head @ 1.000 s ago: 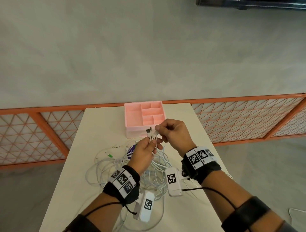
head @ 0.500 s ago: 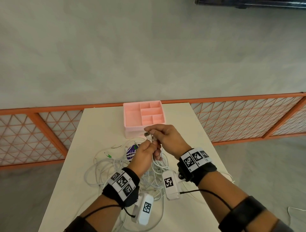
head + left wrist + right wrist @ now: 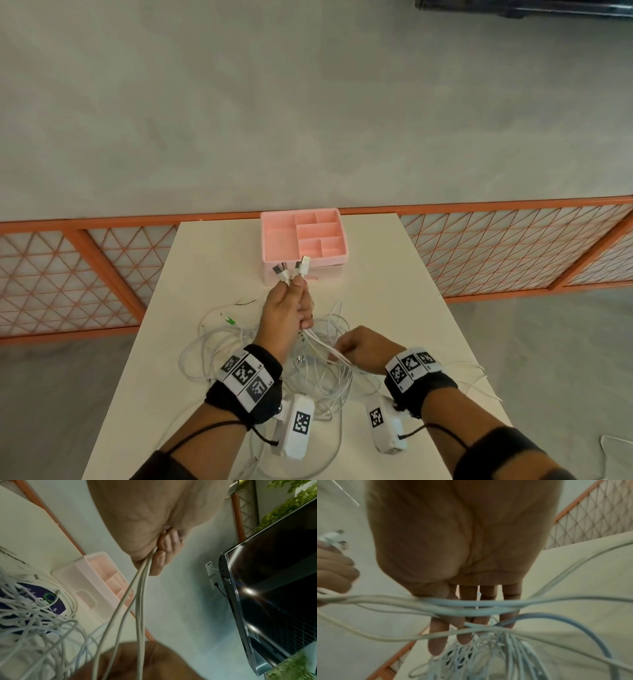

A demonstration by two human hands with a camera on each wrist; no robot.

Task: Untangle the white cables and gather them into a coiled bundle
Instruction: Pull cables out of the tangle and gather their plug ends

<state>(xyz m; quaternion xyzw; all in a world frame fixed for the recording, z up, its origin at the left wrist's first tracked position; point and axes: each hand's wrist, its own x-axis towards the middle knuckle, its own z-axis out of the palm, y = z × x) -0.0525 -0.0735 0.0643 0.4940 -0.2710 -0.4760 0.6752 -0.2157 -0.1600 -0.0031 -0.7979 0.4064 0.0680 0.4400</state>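
A tangle of white cables (image 3: 318, 380) lies on the cream table (image 3: 394, 274). My left hand (image 3: 287, 308) grips several cable ends in a fist, their plugs (image 3: 294, 269) sticking up in front of the pink organizer (image 3: 303, 236). In the left wrist view the gripped strands (image 3: 140, 601) run taut from the fingers (image 3: 161, 561) down to the pile (image 3: 25, 615). My right hand (image 3: 356, 346) is lower and nearer to me, among those strands. In the right wrist view its fingers (image 3: 436, 635) point straight down and several cables (image 3: 471, 604) cross them.
The pink organizer stands at the table's far edge with its compartments bare. A green-tipped cable (image 3: 231, 320) and a thin black wire (image 3: 245, 302) lie left of the pile. A purple label (image 3: 42, 599) lies under the cables. Orange lattice fencing (image 3: 513, 246) runs behind.
My right hand has let go of the plug ends and dropped back toward me along the strands. My left hand still grips the ends, now slightly farther forward.
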